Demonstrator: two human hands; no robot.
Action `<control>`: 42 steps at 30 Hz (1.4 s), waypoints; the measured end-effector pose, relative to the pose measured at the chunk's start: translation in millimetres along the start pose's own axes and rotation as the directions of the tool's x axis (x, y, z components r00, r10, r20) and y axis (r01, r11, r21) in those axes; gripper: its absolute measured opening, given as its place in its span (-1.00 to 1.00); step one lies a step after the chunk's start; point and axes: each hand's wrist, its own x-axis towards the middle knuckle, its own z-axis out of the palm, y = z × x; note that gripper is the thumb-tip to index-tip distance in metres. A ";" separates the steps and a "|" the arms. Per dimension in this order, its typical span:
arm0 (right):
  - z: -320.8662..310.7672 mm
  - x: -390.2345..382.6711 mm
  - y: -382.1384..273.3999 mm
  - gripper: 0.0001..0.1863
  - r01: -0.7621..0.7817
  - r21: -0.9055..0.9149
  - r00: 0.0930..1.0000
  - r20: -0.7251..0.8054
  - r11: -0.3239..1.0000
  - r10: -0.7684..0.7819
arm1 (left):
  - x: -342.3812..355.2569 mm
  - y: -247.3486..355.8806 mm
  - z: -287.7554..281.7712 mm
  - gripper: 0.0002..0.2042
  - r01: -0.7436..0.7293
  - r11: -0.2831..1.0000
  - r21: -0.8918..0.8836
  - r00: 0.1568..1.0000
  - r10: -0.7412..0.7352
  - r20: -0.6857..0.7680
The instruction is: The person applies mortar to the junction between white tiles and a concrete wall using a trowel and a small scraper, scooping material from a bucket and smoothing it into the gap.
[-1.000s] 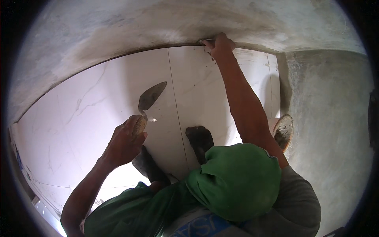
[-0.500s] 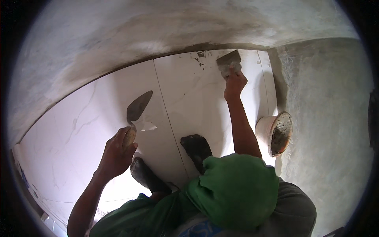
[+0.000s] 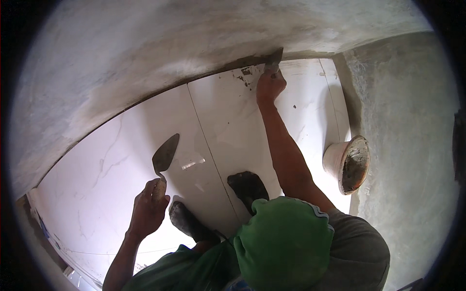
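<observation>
My left hand [image 3: 149, 211] is closed round the pale handle of a pointed trowel [image 3: 166, 154], whose leaf-shaped blade is held above the white tiles [image 3: 116, 160]. At the far side, my right hand [image 3: 270, 87] grips a putty knife [image 3: 274, 59]. Its flat blade is turned up on edge at the joint where the tiles meet the grey plastered wall [image 3: 204, 34]. Dark mortar smears [image 3: 246, 72] mark the tile just left of this hand. My fingers hide most of the putty knife's lower part.
A bucket [image 3: 354, 165] caked with grey mortar stands at the right, tilted in view, beside the right-hand wall [image 3: 407, 145]. My dark-covered feet [image 3: 247, 189] are on the tiles between my arms. A small dark crumb [image 3: 294, 106] lies right of my right forearm.
My right hand has moved left and farther toward the wall, and the putty knife has turned on edge. The trowel in my left hand sits slightly lower and nearer.
</observation>
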 end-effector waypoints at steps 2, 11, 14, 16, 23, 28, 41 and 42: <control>2.9 -7.5 -2.2 -0.66 0.029 -0.148 1.000 0.013 0.989 -0.027 | 0.7 0.2 -0.1 -0.57 -0.029 0.999 -0.024 1.000 0.029 -0.010; 21.0 -90.2 -26.1 -0.69 0.034 0.131 0.977 0.203 0.991 -0.061 | 13.9 28.6 -10.5 -0.56 0.203 0.978 -0.052 0.976 -0.198 0.089; 18.2 -112.1 -27.7 -0.71 0.050 0.143 0.940 0.327 0.988 -0.095 | 26.3 53.8 -13.5 -0.57 0.217 0.976 -0.019 0.972 -0.214 0.101; 1.2 -125.3 -46.2 -0.72 -0.100 0.123 0.880 0.475 0.987 0.029 | 27.2 53.5 -14.0 -0.57 0.212 0.977 -0.015 0.973 -0.210 0.094; -71.3 1.8 13.4 -0.74 0.112 0.011 0.981 0.158 0.994 -0.112 | 33.7 40.6 -14.4 -0.56 0.221 0.975 -0.032 0.975 -0.220 0.041; -84.3 105.8 66.7 -0.74 0.082 -0.031 0.995 -0.045 0.996 -0.083 | 43.8 49.1 -14.0 -0.55 0.317 0.946 -0.065 0.946 -0.310 0.092; -23.9 117.8 80.0 -0.66 -0.034 -0.253 0.993 -0.117 0.967 0.004 | 36.1 23.9 -11.7 -0.53 0.313 0.942 -0.121 0.949 -0.306 0.078; -19.2 106.9 77.4 -0.66 -0.037 -0.257 0.993 -0.120 0.966 0.006 | 37.8 25.2 -11.7 -0.52 0.298 0.946 -0.124 0.954 -0.291 0.077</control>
